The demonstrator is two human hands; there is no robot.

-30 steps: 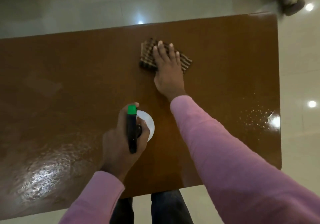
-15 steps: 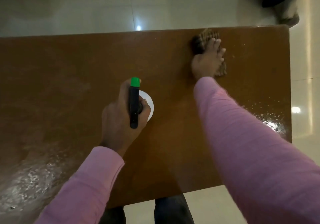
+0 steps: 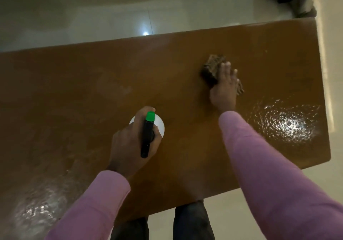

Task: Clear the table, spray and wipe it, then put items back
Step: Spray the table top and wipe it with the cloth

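The cloth, a dark striped rag, sits in the right-centre of the frame on the table, pinned under my right hand. Half a second ago it was up against the far edge; now it is drawn back toward the middle of the right half, so I read this as the return stroke of a wipe. The right fingers lie flat and spread over the cloth, pressing rather than clutching.

The spray bottle, white body with black head and green nozzle, stays near frame centre. My left hand is wrapped closed around its neck, position little changed across the second.

Wet sheen with droplets shows at right-centre, just right of the cloth, and at lower left. Both patches look unwiped.

Judgement: table already cleared, spraying done for now, wiping partway through. No other items in view to return.
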